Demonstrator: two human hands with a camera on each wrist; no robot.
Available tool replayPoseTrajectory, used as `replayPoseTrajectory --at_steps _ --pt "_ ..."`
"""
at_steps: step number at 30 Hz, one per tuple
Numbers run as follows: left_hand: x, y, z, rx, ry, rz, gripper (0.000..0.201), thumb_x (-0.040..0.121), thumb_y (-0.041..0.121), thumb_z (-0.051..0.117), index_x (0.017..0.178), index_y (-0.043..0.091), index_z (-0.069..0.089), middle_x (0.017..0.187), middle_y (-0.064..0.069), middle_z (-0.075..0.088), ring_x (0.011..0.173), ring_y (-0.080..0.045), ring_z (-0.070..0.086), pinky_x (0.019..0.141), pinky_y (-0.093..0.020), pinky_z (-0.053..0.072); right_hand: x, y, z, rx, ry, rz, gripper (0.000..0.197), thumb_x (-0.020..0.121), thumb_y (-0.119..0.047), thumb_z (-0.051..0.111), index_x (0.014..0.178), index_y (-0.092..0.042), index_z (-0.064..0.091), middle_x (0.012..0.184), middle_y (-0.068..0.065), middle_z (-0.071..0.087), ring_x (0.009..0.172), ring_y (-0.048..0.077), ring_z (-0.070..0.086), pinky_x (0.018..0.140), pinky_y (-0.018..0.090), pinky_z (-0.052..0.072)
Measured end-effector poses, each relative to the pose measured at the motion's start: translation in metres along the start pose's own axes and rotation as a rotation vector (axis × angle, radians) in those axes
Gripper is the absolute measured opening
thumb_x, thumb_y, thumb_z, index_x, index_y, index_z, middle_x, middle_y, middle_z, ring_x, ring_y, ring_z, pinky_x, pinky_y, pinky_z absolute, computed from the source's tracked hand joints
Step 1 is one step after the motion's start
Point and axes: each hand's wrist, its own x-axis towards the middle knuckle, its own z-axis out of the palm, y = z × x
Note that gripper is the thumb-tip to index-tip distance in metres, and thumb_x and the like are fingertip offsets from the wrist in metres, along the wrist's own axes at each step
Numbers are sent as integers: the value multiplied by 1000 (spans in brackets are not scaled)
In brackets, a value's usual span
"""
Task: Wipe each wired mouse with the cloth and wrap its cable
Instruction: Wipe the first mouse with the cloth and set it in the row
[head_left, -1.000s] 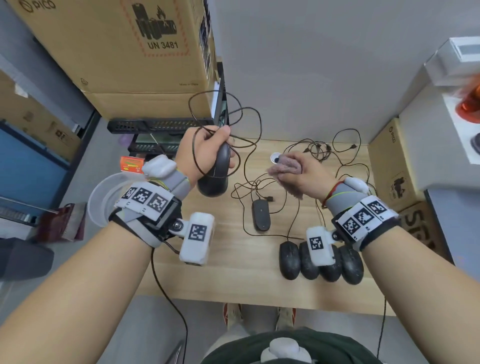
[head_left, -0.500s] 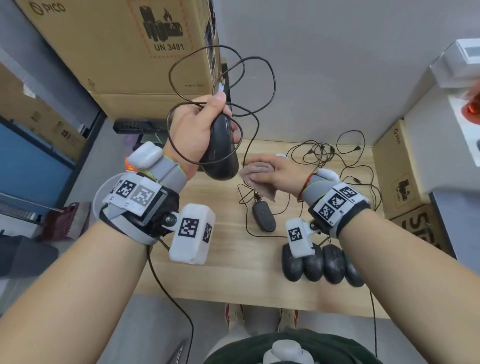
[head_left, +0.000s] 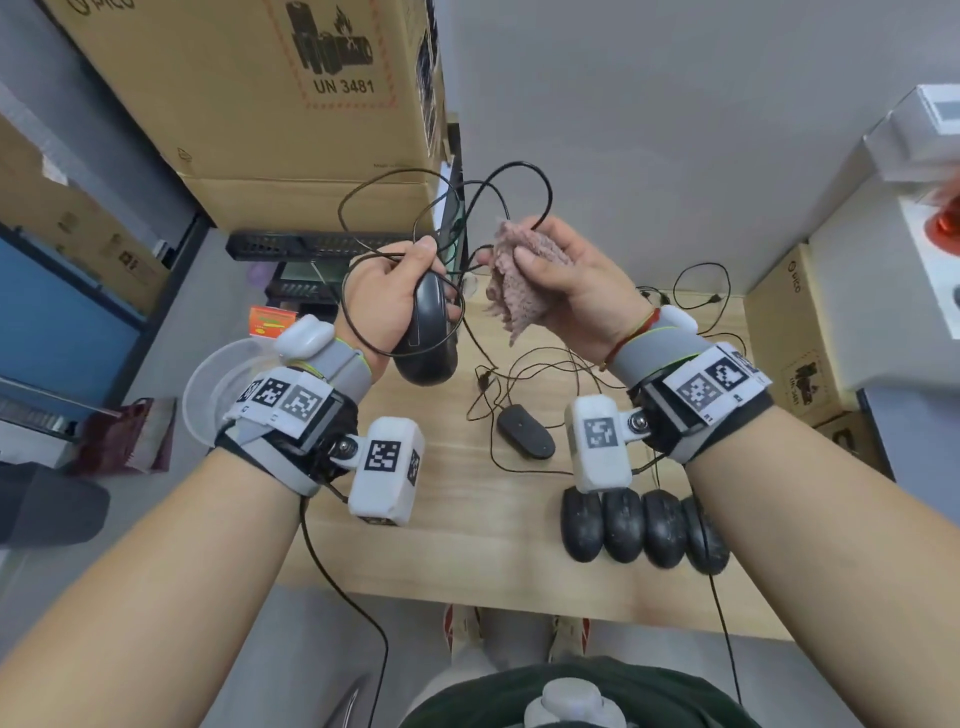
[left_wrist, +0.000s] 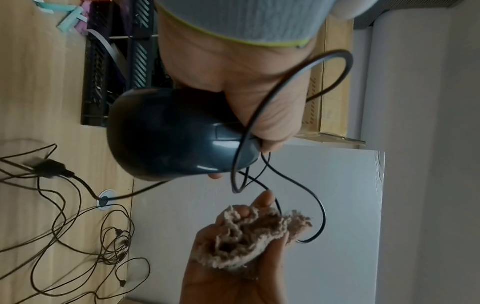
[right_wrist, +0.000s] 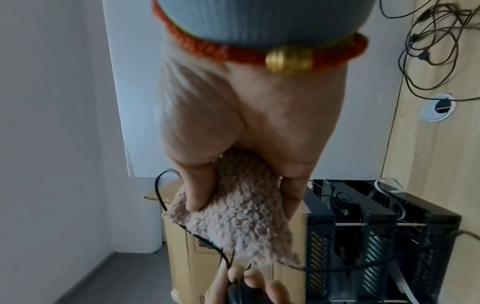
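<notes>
The left hand (head_left: 384, 301) is curled round a dark grey wired mouse (head_left: 428, 338), holding it up in the air above the far left part of the light wooden desk (head_left: 467, 525), with the thumb pressing a strand of the mouse's thin black cable (head_left: 498, 182) against its nose. The cable rises in loose loops above both hands and one loop hangs round the left wrist. Just beside it, the right hand (head_left: 576, 280) is clamped on a crumpled pinkish-brown fluffy cloth (head_left: 519, 280), thumb pressed into it, and a cable loop passes its fingertips (head_left: 540, 221). On the desk, a flat black mouse (head_left: 524, 436) lies near the middle among tangled cables, and four black mice (head_left: 641, 525) sit side by side, touching, near the front right edge. Brown cardboard boxes (head_left: 270, 88) stand beyond the far left corner.
</notes>
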Motion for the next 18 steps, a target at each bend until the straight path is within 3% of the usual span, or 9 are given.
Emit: replayPoseTrajectory --at_steps 4,7,11,14,15,17,18 --pt "2 1 -3 -6 13 1 36 105 21 55 72 8 59 55 -7 64 47 -24 64 54 -31 55 -1 0 -7 -70 39 -3 16 90 -5 57 103 -15 53 108 14 69 84 24 67 82 48 55" --pt "5 -4 -9 41 30 2 36 104 22 57 71 9 60 57 -9 64 48 -25 65 55 -31 55 -2 1 -23 -236 178 -17 18 87 -5 62 97 -16 53 104 16 65 77 22 65 79 49 57" --pt "6 -11 -15 94 34 3 36 104 20 57 70 7 60 62 -18 62 49 -28 65 55 -31 55 -7 -3 -56 -594 435 -39 20 85 -5 60 89 -23 54 88 -1 68 71 11 64 70 33 55" --pt "2 -11 -13 132 37 -6 34 104 19 56 73 5 59 63 -19 61 48 -24 65 52 -28 55 -11 -5 -80 -865 557 4 16 79 -18 59 82 -33 56 83 -4 69 74 21 67 71 36 55" --pt "2 -12 -13 144 41 -14 34 104 20 56 74 4 59 65 -20 62 48 -24 66 52 -27 55 -14 -8 -82 -923 579 28 12 78 -21 57 81 -33 56 78 -3 69 71 22 68 65 33 55" --pt "2 -14 -11 166 49 -34 35 105 24 55 76 4 60 69 -21 64 49 -24 67 51 -26 55 -18 -10 -89 -1065 598 115 10 84 -16 54 87 -24 56 63 -8 66 57 12 63 50 20 47" --pt "3 -15 -11 176 50 -39 36 105 25 56 76 5 61 70 -20 65 49 -24 67 51 -26 55 -21 -10 -92 -1156 599 172 10 86 -13 52 91 -21 55 61 -11 65 58 11 61 51 21 44"
